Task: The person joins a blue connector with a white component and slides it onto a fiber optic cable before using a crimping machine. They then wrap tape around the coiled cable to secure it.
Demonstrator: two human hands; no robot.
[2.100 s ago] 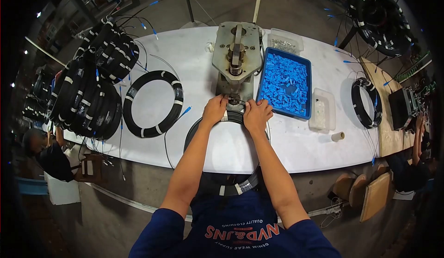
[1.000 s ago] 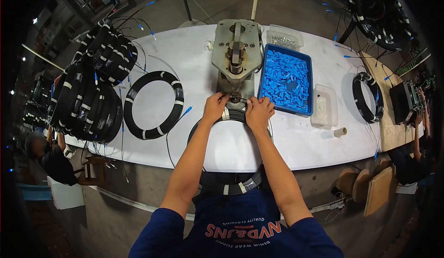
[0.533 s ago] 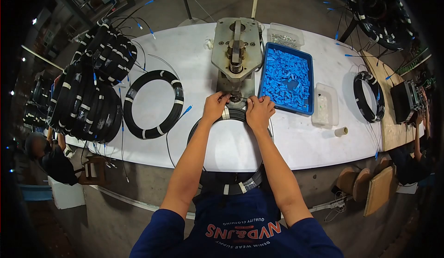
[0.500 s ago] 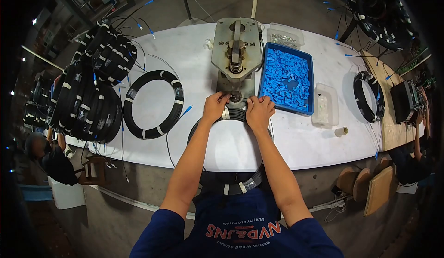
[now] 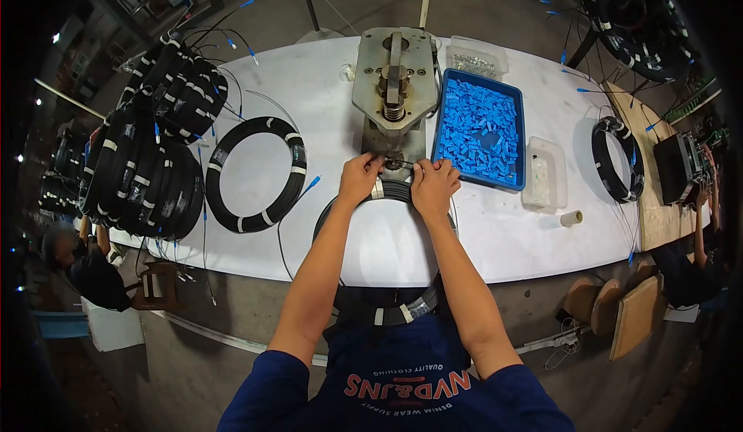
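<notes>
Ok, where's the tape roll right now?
The tape roll sits on the white table at the person's right, just below the clear tub and left of the small cable coil.

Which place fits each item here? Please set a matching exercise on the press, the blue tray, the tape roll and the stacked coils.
Things:
1. press
2. blue tray
3. tape roll
4. stacked coils

Places:
a. far left of the table
b. just beyond both hands, mid-table
c. near the front edge, right of the clear box
d. right beside the press, full of small blue parts

Pairs: 1-b, 2-d, 3-c, 4-a
</notes>
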